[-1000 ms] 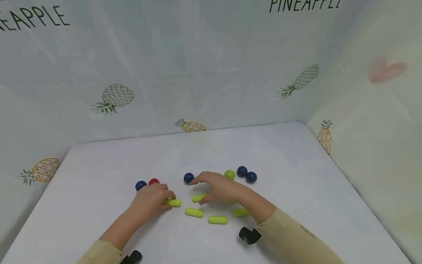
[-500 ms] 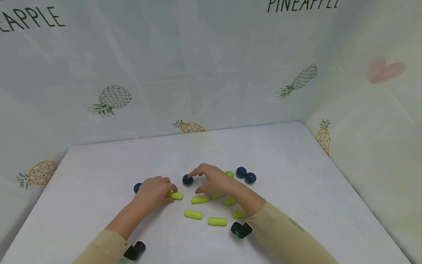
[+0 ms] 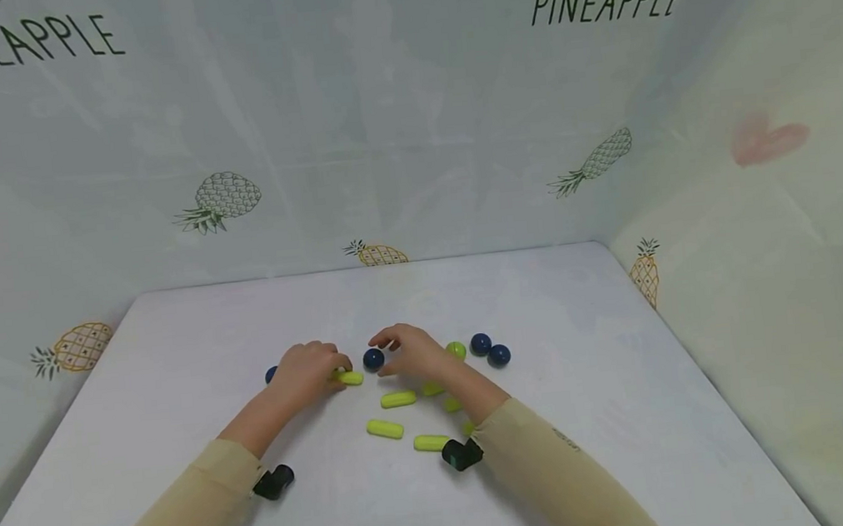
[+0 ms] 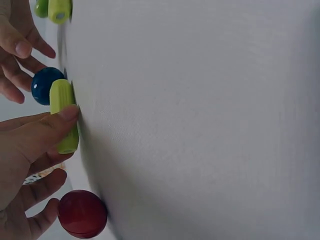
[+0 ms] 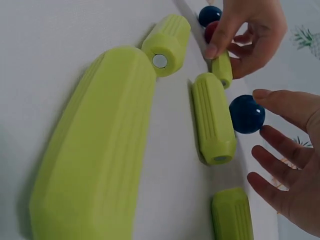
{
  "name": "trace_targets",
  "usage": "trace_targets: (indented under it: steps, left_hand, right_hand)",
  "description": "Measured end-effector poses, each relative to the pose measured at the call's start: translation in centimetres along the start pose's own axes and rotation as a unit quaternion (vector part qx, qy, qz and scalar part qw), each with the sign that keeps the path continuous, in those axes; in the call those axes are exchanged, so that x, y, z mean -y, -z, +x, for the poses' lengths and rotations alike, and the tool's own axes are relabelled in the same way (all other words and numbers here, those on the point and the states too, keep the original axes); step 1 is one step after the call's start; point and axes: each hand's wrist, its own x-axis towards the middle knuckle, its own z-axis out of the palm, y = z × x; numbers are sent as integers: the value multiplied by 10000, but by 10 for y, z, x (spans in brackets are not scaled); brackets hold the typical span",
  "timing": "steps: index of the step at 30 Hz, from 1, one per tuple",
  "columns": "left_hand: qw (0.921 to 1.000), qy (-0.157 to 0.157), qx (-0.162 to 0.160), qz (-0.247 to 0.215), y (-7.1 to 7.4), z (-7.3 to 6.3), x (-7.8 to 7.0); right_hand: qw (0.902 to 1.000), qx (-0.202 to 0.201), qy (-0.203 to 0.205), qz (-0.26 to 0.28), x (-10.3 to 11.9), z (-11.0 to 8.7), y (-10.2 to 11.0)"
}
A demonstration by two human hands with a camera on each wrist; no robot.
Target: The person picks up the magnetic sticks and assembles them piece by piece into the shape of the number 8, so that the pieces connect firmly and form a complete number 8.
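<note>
In the head view my left hand (image 3: 306, 372) pinches a yellow-green ribbed magnetic rod (image 4: 62, 100) between thumb and fingers, just above the white table. Close by its lower fingers in the left wrist view is a red ball (image 4: 82, 214). My right hand (image 3: 416, 355) reaches round a dark blue ball (image 5: 247, 114), thumb on one side and index finger on the other. Its fingers are spread, with no firm grip visible. Beside that ball lies another yellow-green rod (image 5: 215, 120) with a metal disc at its end. The left hand hides the red ball in the head view.
Several more rods, such as one rod (image 3: 385, 429), lie on the white table (image 3: 245, 312). A green ball (image 3: 456, 350) and two blue balls, one a blue ball (image 3: 499, 356), stand to the right. Another blue ball (image 3: 271, 374) peeks out behind the left hand.
My left hand has moved forward, carrying its rod level with the blue ball. The right hand has shifted left and its thumb and finger have come round the blue ball, which stays put.
</note>
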Motion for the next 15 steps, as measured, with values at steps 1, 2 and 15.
trace_targets:
  steps: [1,2,15]
  left_hand:
    - [10000,23,24,-3,0,1,1]
    - [10000,49,55,-16,0,2,2]
    - [9993,126,289,-195,2,7,10]
  right_hand:
    - [10000,-14,-24,46,0,1,-1]
    - [9999,-17,-44,98,0,3,-1]
    - [9980,-96,-205,593,-7,16,-12]
